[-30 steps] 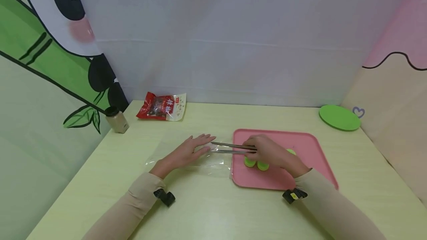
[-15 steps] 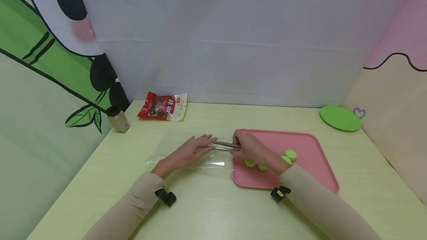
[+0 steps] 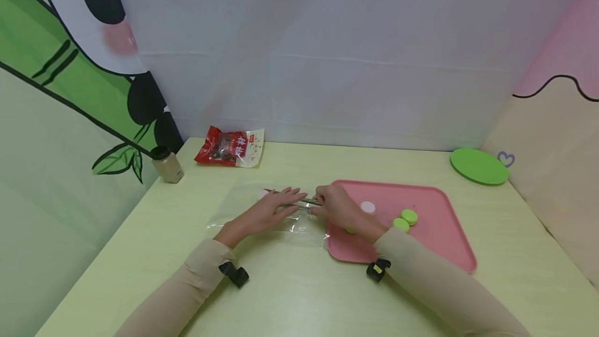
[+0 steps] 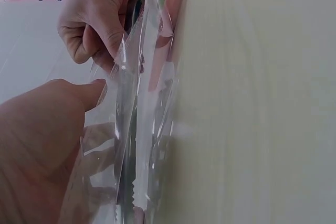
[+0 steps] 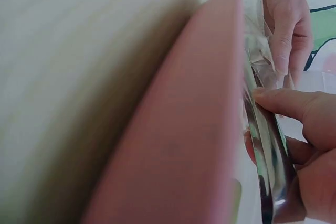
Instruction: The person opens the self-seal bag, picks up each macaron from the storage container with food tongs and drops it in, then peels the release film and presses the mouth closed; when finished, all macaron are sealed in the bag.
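Note:
My right hand (image 3: 337, 206) grips a pair of metal tongs (image 5: 270, 150), whose arms reach left into a clear plastic bag (image 3: 304, 225) on the table. In the left wrist view the toothed ends of the tongs (image 4: 137, 195) show through the film, with a pale pinkish bit at the tip. A pale round piece (image 3: 263, 194) shows by the tips in the head view, partly behind my left hand (image 3: 267, 212). That hand lies over the bag with straight fingers, its thumb (image 4: 94, 93) against the film near the mouth.
A pink tray (image 3: 435, 246) stands at right, the bag's mouth at its left edge. On it lie light green discs (image 3: 409, 217) and a pale pink disc (image 3: 368, 207). Farther back are a red snack packet (image 3: 229, 147), a small dark-lidded jar (image 3: 168, 167) and a green round mat (image 3: 479, 166).
My right hand has moved left with the tongs, sliding them deeper into the bag and past my left hand. The pale pink disc on the tray is uncovered. My left hand has barely moved.

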`<act>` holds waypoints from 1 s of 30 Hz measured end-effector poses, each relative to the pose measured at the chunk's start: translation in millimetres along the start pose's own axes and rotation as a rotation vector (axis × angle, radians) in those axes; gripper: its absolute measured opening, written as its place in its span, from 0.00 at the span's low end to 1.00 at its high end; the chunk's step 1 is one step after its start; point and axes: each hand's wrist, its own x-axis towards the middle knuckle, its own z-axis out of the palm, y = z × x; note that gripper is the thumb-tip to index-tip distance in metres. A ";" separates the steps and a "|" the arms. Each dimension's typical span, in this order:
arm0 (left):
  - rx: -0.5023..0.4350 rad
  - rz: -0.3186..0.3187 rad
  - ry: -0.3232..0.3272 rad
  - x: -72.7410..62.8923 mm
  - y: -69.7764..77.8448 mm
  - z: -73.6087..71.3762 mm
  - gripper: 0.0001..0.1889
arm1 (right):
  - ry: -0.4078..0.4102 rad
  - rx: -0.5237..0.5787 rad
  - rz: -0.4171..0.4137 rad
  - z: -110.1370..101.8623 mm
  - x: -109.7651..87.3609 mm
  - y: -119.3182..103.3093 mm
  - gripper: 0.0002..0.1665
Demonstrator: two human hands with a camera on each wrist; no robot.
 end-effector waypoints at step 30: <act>0.002 -0.030 0.002 -0.4 1.7 -4.9 0.23 | -0.224 -0.026 0.014 -26.1 -8.6 4.0 0.23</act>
